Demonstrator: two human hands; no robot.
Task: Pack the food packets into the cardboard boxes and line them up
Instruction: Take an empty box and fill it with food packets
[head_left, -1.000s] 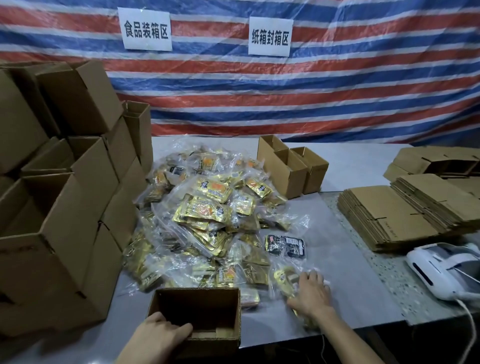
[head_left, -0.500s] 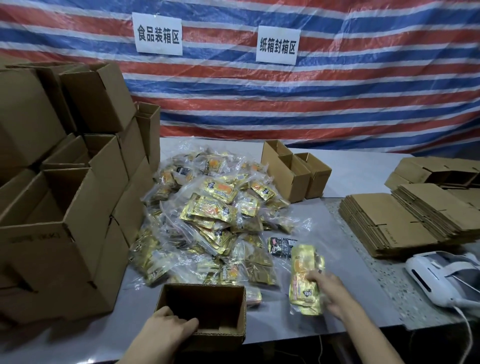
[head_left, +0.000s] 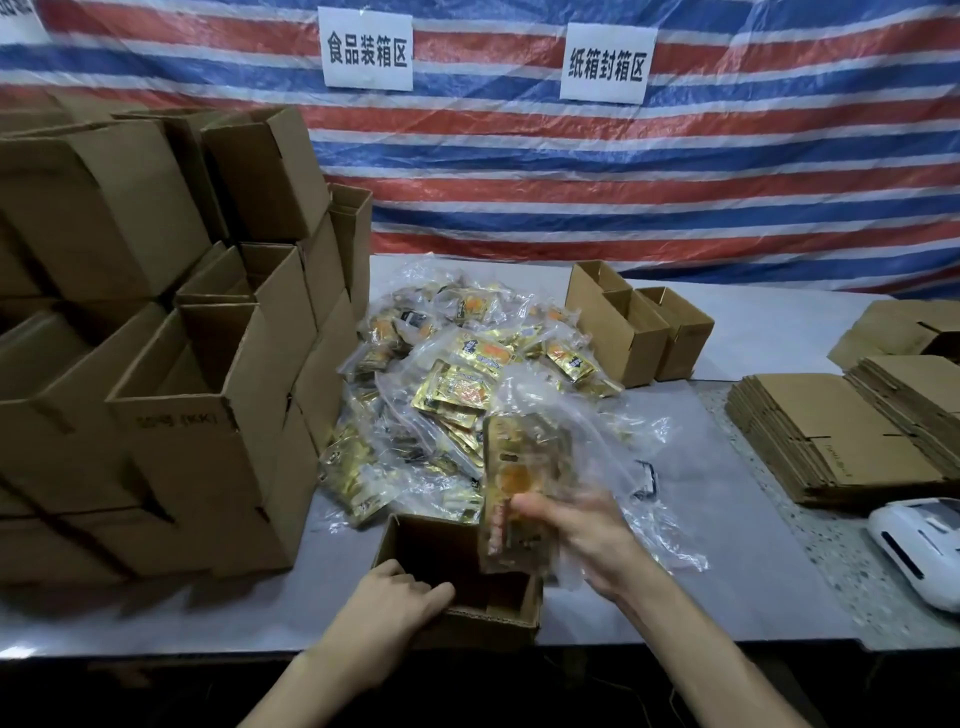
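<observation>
An open cardboard box (head_left: 488, 626) stands at the table's near edge. My left hand (head_left: 395, 605) grips its near-left rim. My right hand (head_left: 587, 530) holds a gold food packet (head_left: 519, 493) in a clear bag, upright, with its lower end over the box's right side; it is blurred by motion. A heap of gold packets in clear bags (head_left: 457, 395) lies just behind the box.
Stacked open cartons (head_left: 171, 384) fill the table's left side. Two small open boxes (head_left: 639, 332) stand behind the heap to the right. Flat folded cartons (head_left: 841, 436) lie at the right, with a white device (head_left: 919, 551) in front of them. A striped tarp hangs behind.
My right hand lifted a packet off the table and carried it left, up to the box. My left hand stayed on the box rim. The camera moved closer.
</observation>
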